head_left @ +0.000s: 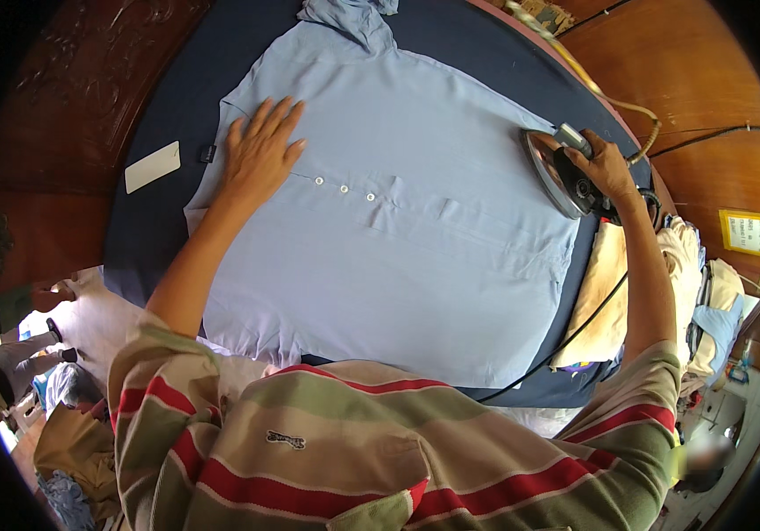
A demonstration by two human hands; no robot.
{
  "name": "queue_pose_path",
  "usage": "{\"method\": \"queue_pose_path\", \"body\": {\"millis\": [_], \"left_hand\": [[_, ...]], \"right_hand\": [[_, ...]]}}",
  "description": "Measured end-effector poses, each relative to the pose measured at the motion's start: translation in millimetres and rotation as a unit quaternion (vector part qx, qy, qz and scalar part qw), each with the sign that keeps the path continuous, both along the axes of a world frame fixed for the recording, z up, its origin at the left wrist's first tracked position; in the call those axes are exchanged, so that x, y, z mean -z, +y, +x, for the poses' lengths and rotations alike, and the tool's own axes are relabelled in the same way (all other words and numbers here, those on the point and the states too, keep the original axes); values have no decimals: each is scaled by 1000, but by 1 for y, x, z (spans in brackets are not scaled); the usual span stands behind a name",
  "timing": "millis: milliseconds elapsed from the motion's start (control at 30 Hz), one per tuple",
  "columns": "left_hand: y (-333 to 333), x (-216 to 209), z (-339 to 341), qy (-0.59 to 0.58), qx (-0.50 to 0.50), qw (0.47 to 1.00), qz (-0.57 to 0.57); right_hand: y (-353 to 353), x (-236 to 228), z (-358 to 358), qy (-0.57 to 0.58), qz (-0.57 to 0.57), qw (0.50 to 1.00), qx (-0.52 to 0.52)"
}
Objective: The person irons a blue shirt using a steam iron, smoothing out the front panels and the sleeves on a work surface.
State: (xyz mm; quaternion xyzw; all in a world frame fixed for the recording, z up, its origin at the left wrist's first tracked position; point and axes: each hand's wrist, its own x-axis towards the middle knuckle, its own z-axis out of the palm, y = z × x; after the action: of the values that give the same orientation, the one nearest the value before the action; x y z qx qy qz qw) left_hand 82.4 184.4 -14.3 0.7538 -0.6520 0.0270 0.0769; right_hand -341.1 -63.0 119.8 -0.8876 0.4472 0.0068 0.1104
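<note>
A light blue shirt [380, 274] lies spread flat on a dark navy ironing surface [460, 44], its small white buttons [345, 188] in a short row near the middle. My left hand [261, 150] rests flat on the shirt's left part, fingers spread, holding nothing. At the right edge of the shirt, my right hand [606, 168] is closed round the handle of an iron [552, 173]. The iron's metal soleplate faces the cloth; whether it presses on it fully I cannot tell. Some wrinkles show by the buttons and along the shirt's lower left edge.
A white card [153, 167] lies left of the shirt. A tan hose [601, 93] and a black cord [557, 345] run near the iron. Folded clothes [681, 265] are stacked at the right. Cloth heaps [75, 451] lie at lower left; wooden panels stand on both sides.
</note>
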Motion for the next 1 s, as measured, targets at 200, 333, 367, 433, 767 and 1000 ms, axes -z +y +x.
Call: {"method": "queue_pose_path", "body": {"millis": [200, 333, 367, 433, 767, 1000], "left_hand": [[-151, -3, -38, 50, 170, 979, -104], [-214, 12, -30, 34, 203, 977, -61], [-226, 10, -28, 48, 195, 980, 2], [-244, -8, -28, 77, 181, 972, 130], [-280, -29, -14, 141, 237, 941, 194], [-276, -32, 23, 108, 232, 945, 204]], "right_hand": [[19, -5, 56, -38, 91, 994, -56], [30, 7, 114, 7, 103, 989, -106], [30, 6, 124, -6, 102, 989, -103], [27, 9, 137, -28, 103, 990, -93], [-3, 25, 180, -26, 34, 998, -52], [-37, 39, 201, -65, 2, 994, -90]]}}
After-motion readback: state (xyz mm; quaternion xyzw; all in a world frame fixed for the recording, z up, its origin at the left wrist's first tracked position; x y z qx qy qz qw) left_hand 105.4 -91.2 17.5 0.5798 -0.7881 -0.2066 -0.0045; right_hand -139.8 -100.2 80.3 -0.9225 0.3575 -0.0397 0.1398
